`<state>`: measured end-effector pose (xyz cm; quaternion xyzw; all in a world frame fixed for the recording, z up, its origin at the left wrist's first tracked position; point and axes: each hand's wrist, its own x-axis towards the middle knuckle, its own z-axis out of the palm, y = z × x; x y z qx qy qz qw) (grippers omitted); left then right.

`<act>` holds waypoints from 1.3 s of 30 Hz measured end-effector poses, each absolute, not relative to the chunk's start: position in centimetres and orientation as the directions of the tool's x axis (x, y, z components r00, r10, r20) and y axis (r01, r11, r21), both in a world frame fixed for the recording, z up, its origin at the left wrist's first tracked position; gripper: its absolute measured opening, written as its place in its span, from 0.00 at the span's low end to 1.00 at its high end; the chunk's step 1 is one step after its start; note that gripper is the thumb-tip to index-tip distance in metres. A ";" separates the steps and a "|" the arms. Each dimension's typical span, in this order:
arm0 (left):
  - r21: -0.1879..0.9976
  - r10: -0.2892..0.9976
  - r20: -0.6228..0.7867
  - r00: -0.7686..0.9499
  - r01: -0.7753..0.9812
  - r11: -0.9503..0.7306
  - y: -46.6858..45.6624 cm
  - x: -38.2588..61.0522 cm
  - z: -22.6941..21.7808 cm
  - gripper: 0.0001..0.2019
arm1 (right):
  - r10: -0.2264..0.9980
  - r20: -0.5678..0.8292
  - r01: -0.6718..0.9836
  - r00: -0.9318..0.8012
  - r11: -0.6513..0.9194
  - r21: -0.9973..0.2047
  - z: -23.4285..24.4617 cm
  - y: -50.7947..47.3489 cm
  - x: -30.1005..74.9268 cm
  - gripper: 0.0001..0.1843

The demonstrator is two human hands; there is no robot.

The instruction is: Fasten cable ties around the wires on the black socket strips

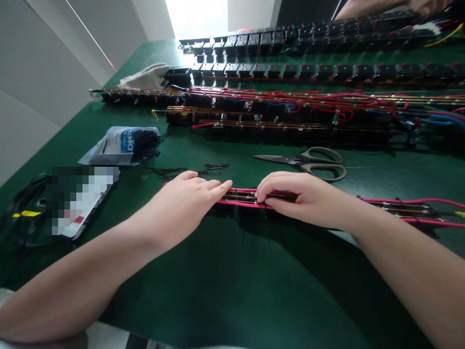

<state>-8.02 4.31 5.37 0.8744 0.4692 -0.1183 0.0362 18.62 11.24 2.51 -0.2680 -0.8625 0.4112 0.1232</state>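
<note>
A long narrow wired strip (241, 196), with red wires along both edges and copper-coloured rods between them, lies across the bench in front of me. My left hand (189, 196) is laid over its left end, fingers bent over the far side and the index finger stretched along it; the thumb is hidden. Farther right, my right hand (301, 196) has its thumb and curled fingertips closed on the strip by the red wire. Thin dark tails stick out below the strip near these fingertips. Loose black cable ties (216, 166) lie just beyond my left hand.
Scissors (305, 161) lie behind my right hand. A plastic bag of black cable ties (125, 145), a partly blurred flat item (87, 201) and dark cables (27, 208) are at left. Several wired rails (276, 104) and a white cloth (145, 76) line the back. Another person's arm (370, 8) shows top right.
</note>
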 end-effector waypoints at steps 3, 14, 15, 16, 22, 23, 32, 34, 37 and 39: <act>-0.068 0.814 -0.237 0.530 0.827 -0.558 4.5 -8.0 5.4 0.33 | 0.561 0.004 0.351 -0.828 0.523 -0.776 2.4 11.3 18.6 0.09; -0.055 0.797 -0.263 0.544 0.816 -0.575 4.3 -7.8 5.5 0.26 | 0.565 0.007 0.356 -0.825 0.530 -0.770 2.3 11.1 18.6 0.09; -0.066 0.802 -0.248 0.543 0.817 -0.573 4.3 -8.0 5.8 0.25 | 0.566 0.004 0.359 -0.825 0.530 -0.768 2.3 11.1 18.7 0.09; -0.084 0.811 -0.237 0.534 0.821 -0.565 4.3 -8.2 6.1 0.25 | 0.567 0.001 0.363 -0.824 0.528 -0.768 2.3 11.1 18.7 0.09; -0.272 0.887 -0.335 0.319 0.868 -0.415 4.5 -9.9 8.5 0.07 | 0.570 -0.005 0.364 -0.821 0.518 -0.774 2.3 11.2 18.7 0.09; -0.292 0.887 -0.366 0.280 0.871 -0.395 4.7 -10.3 8.7 0.06 | 0.569 -0.003 0.363 -0.822 0.520 -0.773 2.3 11.2 18.7 0.09; -0.280 0.884 -0.407 0.231 0.890 -0.361 5.4 -11.8 8.7 0.04 | 0.574 -0.020 0.374 -0.819 0.506 -0.777 2.3 11.2 18.7 0.09; -0.283 0.889 -0.404 0.214 0.895 -0.344 5.3 -11.7 8.9 0.04 | 0.575 -0.027 0.380 -0.818 0.503 -0.776 2.3 11.2 18.7 0.09; -0.264 0.895 -0.389 0.217 0.905 -0.334 5.0 -11.7 9.0 0.07 | 0.577 -0.023 0.377 -0.816 0.504 -0.777 2.3 11.2 18.8 0.09; -0.240 0.901 -0.356 0.247 0.908 -0.343 4.8 -11.9 8.8 0.08 | 0.578 -0.022 0.378 -0.816 0.504 -0.777 2.3 11.2 18.7 0.09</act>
